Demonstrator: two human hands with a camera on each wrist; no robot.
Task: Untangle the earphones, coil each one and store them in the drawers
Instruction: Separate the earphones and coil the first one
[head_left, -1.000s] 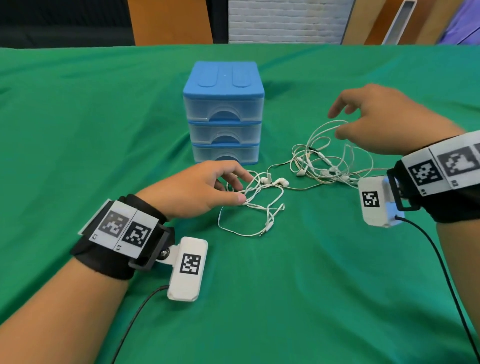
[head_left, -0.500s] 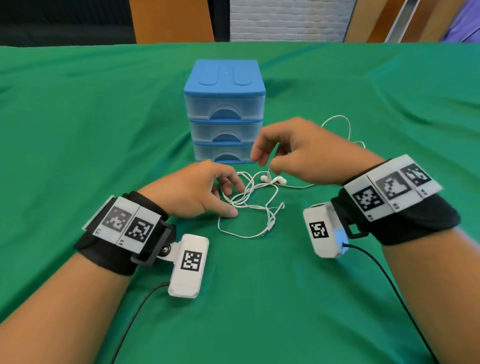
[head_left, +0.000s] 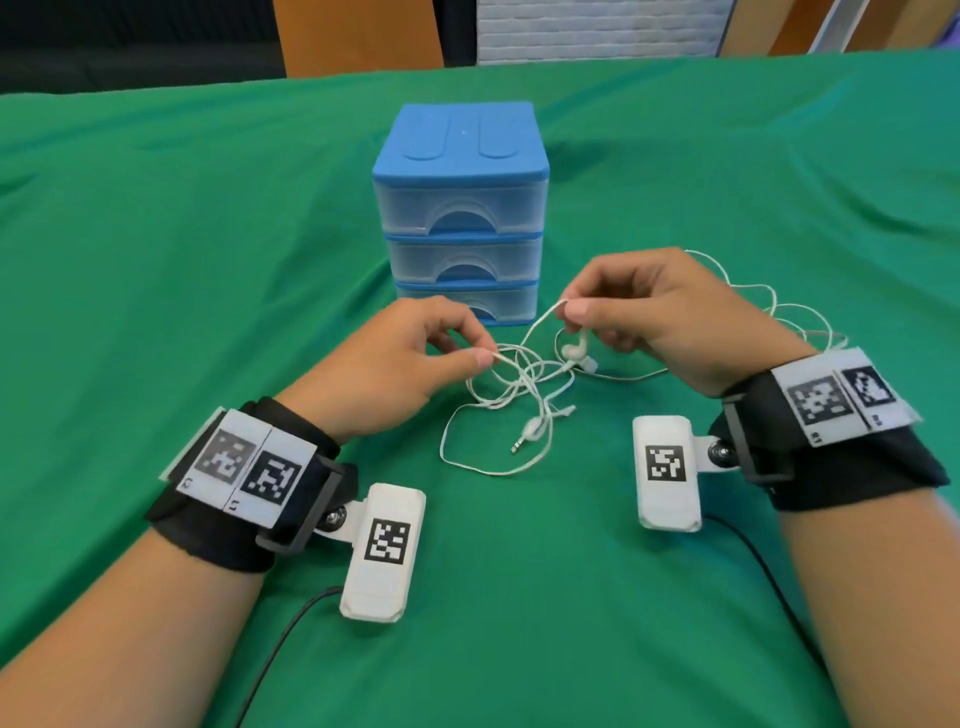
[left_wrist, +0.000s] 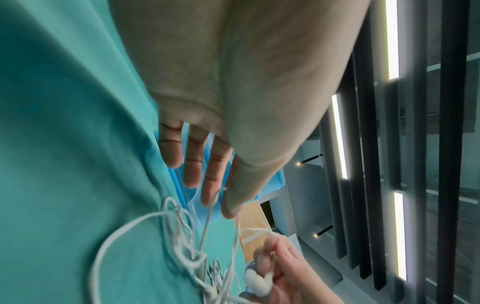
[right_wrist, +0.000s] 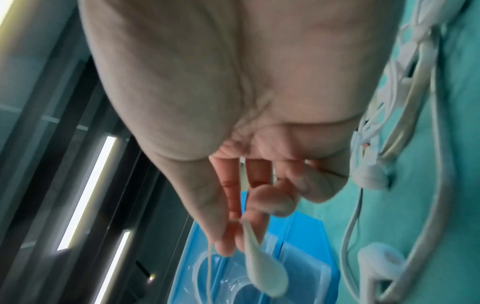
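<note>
Now my left hand (head_left: 395, 364) pinches the white earphones (head_left: 511, 395) cable, my right hand (head_left: 670, 317) pinches an earbud stem; all three blue drawers (head_left: 462, 218) are closed, contents unreadable.

No brand name or word can be read anywhere. The only signs are black-and-white square code markers. The left wristband (head_left: 249, 467) carries two of them side by side on a white plate, with tiny characters at the plate's lower edge, possibly "L1" under one, too blurred to be sure. The right wristband (head_left: 841, 397) carries two more, with equally unreadable small print beneath. Each wrist camera, left (head_left: 384, 551) and right (head_left: 666, 470), bears one marker on its white casing. The drawers (head_left: 462, 218) show no label.
</note>
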